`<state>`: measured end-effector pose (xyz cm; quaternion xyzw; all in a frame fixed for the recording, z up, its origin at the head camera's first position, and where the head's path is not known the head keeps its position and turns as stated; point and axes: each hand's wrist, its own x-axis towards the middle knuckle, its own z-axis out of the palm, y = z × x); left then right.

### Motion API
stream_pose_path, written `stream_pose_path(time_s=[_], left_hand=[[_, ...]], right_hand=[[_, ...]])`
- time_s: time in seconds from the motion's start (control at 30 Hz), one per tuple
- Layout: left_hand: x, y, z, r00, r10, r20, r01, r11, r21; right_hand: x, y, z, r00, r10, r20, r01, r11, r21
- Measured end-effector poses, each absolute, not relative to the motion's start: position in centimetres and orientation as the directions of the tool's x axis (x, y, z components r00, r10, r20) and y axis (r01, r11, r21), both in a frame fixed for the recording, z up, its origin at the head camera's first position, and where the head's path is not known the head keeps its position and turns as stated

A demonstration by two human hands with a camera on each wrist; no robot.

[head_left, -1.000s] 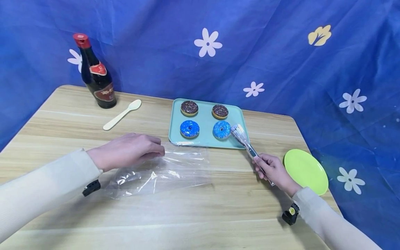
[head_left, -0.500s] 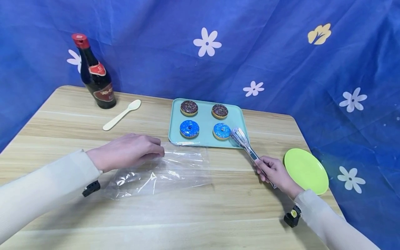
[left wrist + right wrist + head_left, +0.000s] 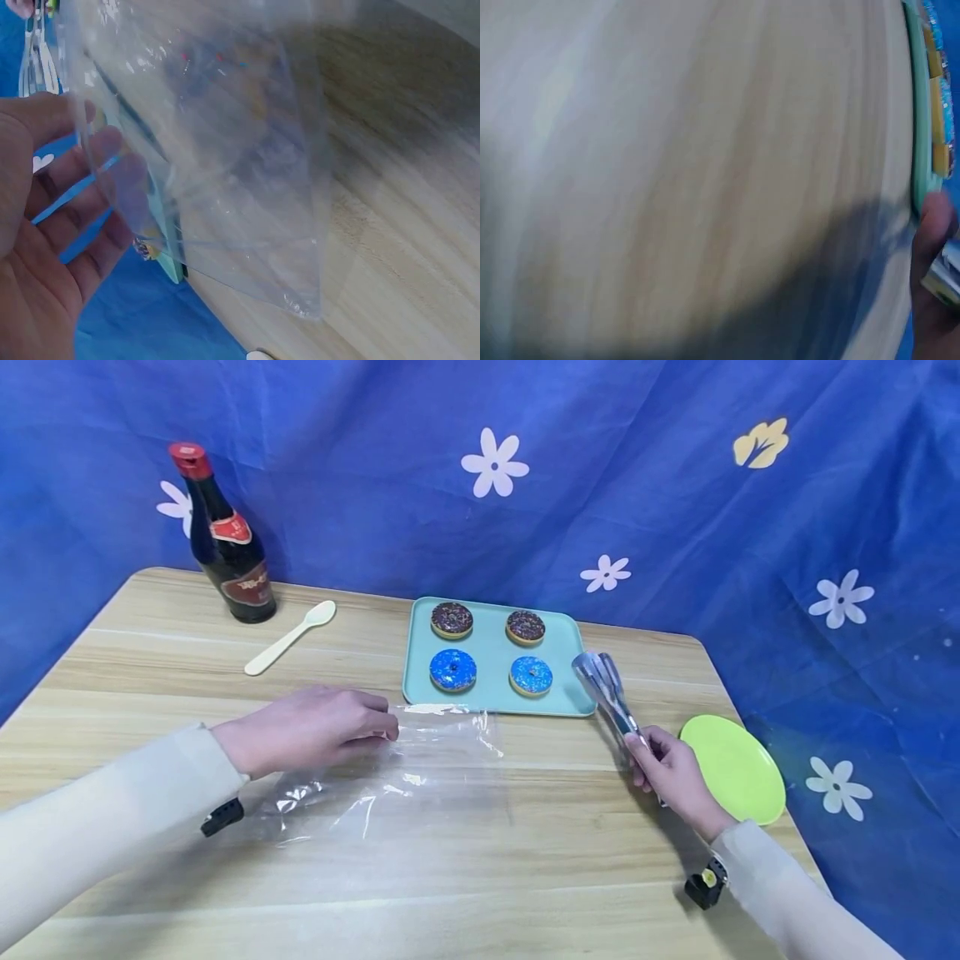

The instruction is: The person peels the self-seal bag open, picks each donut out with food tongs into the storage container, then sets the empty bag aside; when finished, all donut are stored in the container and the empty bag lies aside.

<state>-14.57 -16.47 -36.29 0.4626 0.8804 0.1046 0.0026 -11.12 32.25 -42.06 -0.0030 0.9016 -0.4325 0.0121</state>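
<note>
My left hand (image 3: 318,731) grips the edge of a clear plastic bag (image 3: 420,768) in front of the tray. In the left wrist view, the thumb and fingertips meet the film (image 3: 225,165) at its edge. My right hand (image 3: 675,777) holds metal tongs (image 3: 611,693) by the handle end; their head overlaps the right edge of the light-blue tray (image 3: 491,693), with nothing seen between the tips. On that tray lie two chocolate doughnuts (image 3: 452,620) behind, and a dark-blue doughnut (image 3: 453,670) and a lighter blue doughnut (image 3: 531,676) in front.
A dark bottle (image 3: 232,556) with a red cap stands at the back left. Near it lies a pale spoon (image 3: 291,639). Beyond my right hand is a green plate (image 3: 733,768) by the table's right edge. A blue flowered cloth (image 3: 375,485) hangs behind the table.
The tongs have moved right, away from the lighter blue doughnut, along with my right hand. My left hand stays nearly in place, while the bag's film has shifted slightly.
</note>
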Motion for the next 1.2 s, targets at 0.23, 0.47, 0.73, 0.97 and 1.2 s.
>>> stream_pose_path(time_s=[0.23, 0.47, 0.73, 0.97, 1.2], left_hand=[[-13.9, -16.1, -36.6, -0.583, 0.807, 0.095, 0.809, 0.565, 0.166], [-12.6, -16.1, -37.3, -0.601, 0.799, -0.021, 0.786, 0.596, 0.167], [-11.4, -16.3, -38.5, -0.606, 0.784, -0.134, 0.738, 0.617, 0.272], [-11.2, -16.4, -39.5, -0.617, 0.772, -0.15, 0.721, 0.632, 0.285], [-11.1, -16.5, -40.2, -0.616, 0.777, -0.126, 0.741, 0.627, 0.241]], right_hand=[[-12.3, 31.7, -41.4, -0.98, 0.086, 0.181, -0.039, 0.805, -0.591], [-13.9, 31.1, -40.3, -0.981, 0.131, 0.146, 0.065, 0.919, -0.389], [-15.1, 30.9, -40.7, -0.98, 0.188, 0.072, 0.161, 0.946, -0.282], [-15.4, 30.8, -41.6, -0.983, 0.179, 0.036, 0.163, 0.948, -0.273], [-15.6, 30.6, -41.8, -0.987, 0.16, 0.02, 0.15, 0.958, -0.246]])
